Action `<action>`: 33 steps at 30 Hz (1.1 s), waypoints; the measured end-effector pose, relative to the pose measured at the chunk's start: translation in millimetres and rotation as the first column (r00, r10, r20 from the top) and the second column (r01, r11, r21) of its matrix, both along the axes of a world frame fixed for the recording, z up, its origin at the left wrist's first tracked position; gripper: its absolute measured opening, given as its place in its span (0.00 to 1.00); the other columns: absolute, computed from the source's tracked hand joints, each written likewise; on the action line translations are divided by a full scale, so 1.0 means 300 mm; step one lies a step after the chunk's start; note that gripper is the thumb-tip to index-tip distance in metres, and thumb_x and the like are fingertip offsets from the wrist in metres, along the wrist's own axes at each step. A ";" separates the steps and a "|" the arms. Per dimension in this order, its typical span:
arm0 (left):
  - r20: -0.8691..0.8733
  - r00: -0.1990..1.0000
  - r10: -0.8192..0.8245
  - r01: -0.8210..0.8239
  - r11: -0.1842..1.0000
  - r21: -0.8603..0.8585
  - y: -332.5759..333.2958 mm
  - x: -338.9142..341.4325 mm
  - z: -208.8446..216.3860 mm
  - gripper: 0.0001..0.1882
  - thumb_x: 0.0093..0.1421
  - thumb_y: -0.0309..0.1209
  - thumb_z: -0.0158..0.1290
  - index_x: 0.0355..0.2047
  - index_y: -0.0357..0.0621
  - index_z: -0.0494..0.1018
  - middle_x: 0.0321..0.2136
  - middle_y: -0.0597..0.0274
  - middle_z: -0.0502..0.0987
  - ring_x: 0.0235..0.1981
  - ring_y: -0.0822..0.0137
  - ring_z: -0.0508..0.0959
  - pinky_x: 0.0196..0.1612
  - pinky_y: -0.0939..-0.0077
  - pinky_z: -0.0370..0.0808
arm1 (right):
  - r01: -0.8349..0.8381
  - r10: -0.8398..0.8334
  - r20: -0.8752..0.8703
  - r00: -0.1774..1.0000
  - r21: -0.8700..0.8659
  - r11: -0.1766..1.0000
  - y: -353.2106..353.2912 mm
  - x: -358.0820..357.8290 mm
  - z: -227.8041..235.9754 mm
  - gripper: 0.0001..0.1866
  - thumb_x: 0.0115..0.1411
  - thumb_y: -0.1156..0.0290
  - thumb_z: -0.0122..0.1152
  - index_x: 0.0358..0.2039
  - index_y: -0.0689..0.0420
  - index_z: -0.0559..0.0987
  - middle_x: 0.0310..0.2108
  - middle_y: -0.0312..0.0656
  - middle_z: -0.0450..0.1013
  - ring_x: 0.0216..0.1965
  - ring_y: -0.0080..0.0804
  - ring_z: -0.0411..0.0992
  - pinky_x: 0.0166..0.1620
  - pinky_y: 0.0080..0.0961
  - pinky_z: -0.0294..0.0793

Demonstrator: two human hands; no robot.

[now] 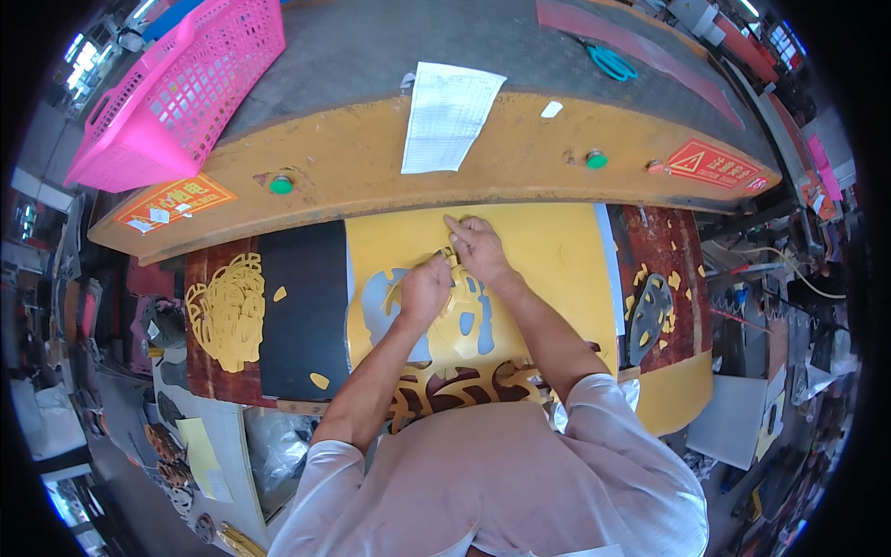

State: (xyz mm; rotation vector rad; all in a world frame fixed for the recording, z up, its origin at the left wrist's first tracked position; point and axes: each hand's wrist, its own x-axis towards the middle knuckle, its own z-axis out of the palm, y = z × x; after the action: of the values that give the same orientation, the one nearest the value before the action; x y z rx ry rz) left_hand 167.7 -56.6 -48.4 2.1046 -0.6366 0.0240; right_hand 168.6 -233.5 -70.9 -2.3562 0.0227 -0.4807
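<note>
A yellow sheet (548, 246) lies over the work surface, with shaped holes cut through it that show a grey-blue layer below. Over these cut-outs, my left hand (427, 290) is closed, its fingers pinching a yellow cut piece (455, 295). My right hand (477, 249) meets it just above and to the right, thumb and fingers closed on the upper end of the same piece. Fingers hide part of where they grip. Toward my body, the sheet's near edge (464, 388) is a web of curved strips with dark red board behind.
Cut yellow pieces (232, 311) are heaped on the left. At right sits a dark oval cutting die (651, 318) among yellow scraps. The machine's orange beam (371, 190) crosses beyond my hands, bearing green buttons (281, 185), a paper sheet (452, 116), a pink basket (190, 93) and teal scissors (613, 63).
</note>
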 end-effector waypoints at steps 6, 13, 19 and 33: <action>-0.194 0.855 -0.481 0.457 0.875 -0.158 0.048 -0.259 0.081 0.04 0.69 0.29 0.55 0.41 0.43 0.78 0.27 0.58 0.81 0.30 0.61 0.83 0.33 0.61 0.82 | -0.044 0.045 0.042 0.998 -0.013 0.999 -0.036 -0.039 -0.028 0.14 0.66 0.71 0.63 0.51 0.50 0.87 0.43 0.44 0.80 0.48 0.47 0.75 0.54 0.43 0.77; -0.771 0.591 -0.238 -0.380 0.760 -0.527 0.162 -0.033 0.204 0.14 0.77 0.33 0.53 0.56 0.40 0.77 0.40 0.60 0.83 0.38 0.69 0.82 0.45 0.70 0.82 | 0.190 -0.053 -0.202 0.978 0.756 0.627 -0.034 -0.026 0.105 0.15 0.72 0.68 0.64 0.55 0.58 0.84 0.46 0.36 0.81 0.46 0.20 0.76 0.50 0.22 0.77; -0.788 0.603 -0.125 -0.342 0.852 -0.397 0.154 -0.105 0.207 0.16 0.78 0.36 0.50 0.56 0.40 0.79 0.43 0.60 0.85 0.35 0.75 0.81 0.38 0.77 0.78 | 0.030 -0.008 -0.044 0.999 0.538 0.842 0.132 -0.272 0.283 0.13 0.69 0.71 0.64 0.52 0.59 0.85 0.43 0.41 0.82 0.40 0.26 0.79 0.45 0.26 0.79; -0.830 0.558 -0.016 -0.311 0.923 -0.227 0.136 -0.114 0.091 0.19 0.72 0.44 0.60 0.51 0.40 0.75 0.41 0.65 0.80 0.41 0.70 0.81 0.46 0.72 0.81 | 0.146 0.039 -0.463 0.885 0.355 0.924 0.065 -0.498 0.188 0.12 0.63 0.72 0.64 0.47 0.61 0.84 0.37 0.51 0.80 0.38 0.43 0.80 0.45 0.36 0.79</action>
State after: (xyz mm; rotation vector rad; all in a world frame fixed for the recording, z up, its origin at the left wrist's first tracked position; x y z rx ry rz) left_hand 133.4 -15.6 -21.2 1.5459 0.1389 -0.6814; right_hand 19.1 -213.9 -14.3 -2.0305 0.3749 0.0759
